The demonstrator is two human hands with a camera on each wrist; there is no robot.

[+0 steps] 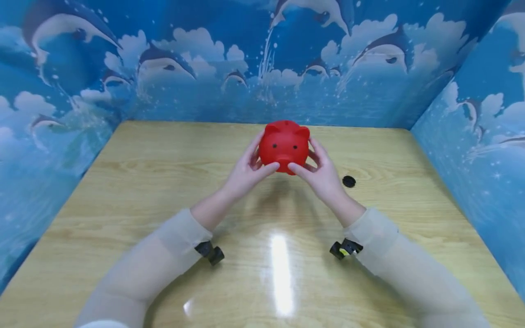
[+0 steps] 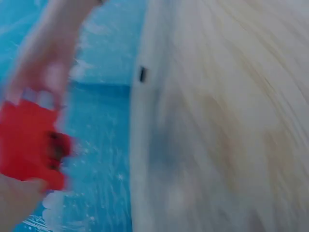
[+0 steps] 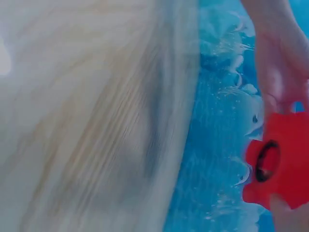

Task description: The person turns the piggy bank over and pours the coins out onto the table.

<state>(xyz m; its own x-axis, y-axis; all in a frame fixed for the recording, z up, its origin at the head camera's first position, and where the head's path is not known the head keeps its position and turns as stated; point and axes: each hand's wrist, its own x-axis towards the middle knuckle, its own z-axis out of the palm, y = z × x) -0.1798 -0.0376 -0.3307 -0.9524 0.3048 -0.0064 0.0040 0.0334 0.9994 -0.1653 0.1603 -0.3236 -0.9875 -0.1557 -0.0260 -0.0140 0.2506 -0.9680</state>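
Observation:
A red piggy bank (image 1: 284,148) with small ears and dark eyes is held up above the table, its face towards the head camera. My left hand (image 1: 246,171) grips its left side, thumb under the snout. On the opposite side my right hand (image 1: 323,175) grips it likewise, the two thumbs close together. Both wrist views show the bank's underside with stubby feet; in the right wrist view a round hole (image 3: 267,161) with a black rim is visible there. A small black disc (image 1: 349,181) lies on the table, just right of my right hand.
The wood-grain table (image 1: 164,182) carries a bright light reflection near its middle. Blue dolphin-printed sheets (image 1: 229,91) stand along the back and both sides. A small black camera hangs at each sleeve cuff.

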